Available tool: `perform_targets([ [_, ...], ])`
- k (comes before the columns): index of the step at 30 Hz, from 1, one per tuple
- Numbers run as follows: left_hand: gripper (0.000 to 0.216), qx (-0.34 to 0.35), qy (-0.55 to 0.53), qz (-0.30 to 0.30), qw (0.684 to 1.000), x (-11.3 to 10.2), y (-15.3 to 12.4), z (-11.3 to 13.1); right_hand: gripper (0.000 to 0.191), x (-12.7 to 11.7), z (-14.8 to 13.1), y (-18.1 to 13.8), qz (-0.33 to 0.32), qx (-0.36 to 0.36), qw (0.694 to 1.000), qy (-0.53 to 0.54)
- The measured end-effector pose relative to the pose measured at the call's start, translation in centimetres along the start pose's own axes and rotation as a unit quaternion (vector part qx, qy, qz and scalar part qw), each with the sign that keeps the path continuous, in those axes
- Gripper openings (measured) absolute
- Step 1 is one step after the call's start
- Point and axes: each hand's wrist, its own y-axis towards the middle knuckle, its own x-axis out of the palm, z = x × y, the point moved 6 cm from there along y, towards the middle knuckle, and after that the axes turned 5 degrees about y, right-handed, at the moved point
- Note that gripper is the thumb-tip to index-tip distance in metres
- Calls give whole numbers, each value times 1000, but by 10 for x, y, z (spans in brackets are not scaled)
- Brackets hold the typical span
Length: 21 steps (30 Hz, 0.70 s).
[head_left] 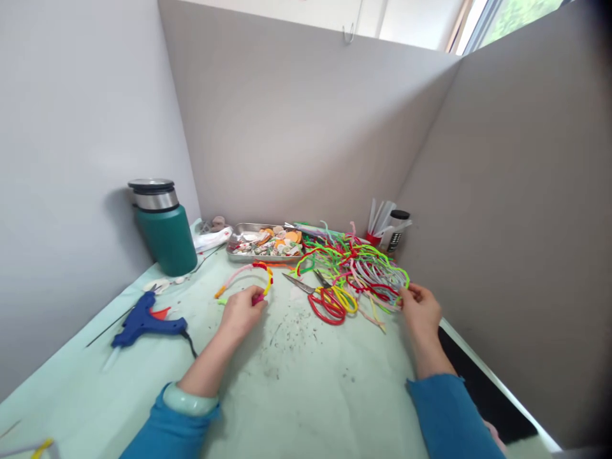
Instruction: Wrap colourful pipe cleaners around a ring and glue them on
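Note:
My left hand (243, 312) rests on the pale green table, fingers closed round the end of an arched strip (248, 271) wrapped in pink, red, yellow and orange pipe cleaner. My right hand (419, 310) reaches into the right edge of a loose pile of pipe cleaners (363, 271) in green, red, grey, pink and yellow, fingers pinched on some strands there. Red-handled scissors (321, 296) lie between the two hands, blades pointing left.
A blue glue gun (146, 322) lies at the left with its cord. A teal flask (165, 226) stands in the left corner. A metal tray (235, 250) of small bits sits at the back, a cup of sticks (385, 226) at the right. Grey partition walls surround the table.

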Motion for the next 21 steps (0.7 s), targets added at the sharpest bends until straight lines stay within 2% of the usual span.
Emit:
perform_targets([
  [2, 23, 3, -11, -3, 1000, 0, 0, 1, 30, 0, -4, -3, 5, 20, 988, 151],
  [4, 23, 7, -9, -6, 1000, -1, 1, 2, 29, 1, -10, -7, 3, 22, 969, 245],
  [6, 23, 13, 5, -6, 1000, 0, 0, 3, 29, 5, -16, -11, -18, 19, 956, 292],
  [8, 24, 19, 30, -6, 999, 0, -1, 5, 30, 11, -20, -15, -66, 20, 948, 310],
  [11, 26, 26, 71, -14, 997, 1, -2, 7, 32, 23, -25, -24, -149, 30, 945, 288],
  [15, 28, 29, 86, -22, 996, 2, -3, 7, 30, 37, -34, -40, -259, 14, 947, 192],
  [21, 27, 43, 92, -21, 995, 2, -4, 10, 32, 55, -37, -62, -351, -13, 928, 123],
])
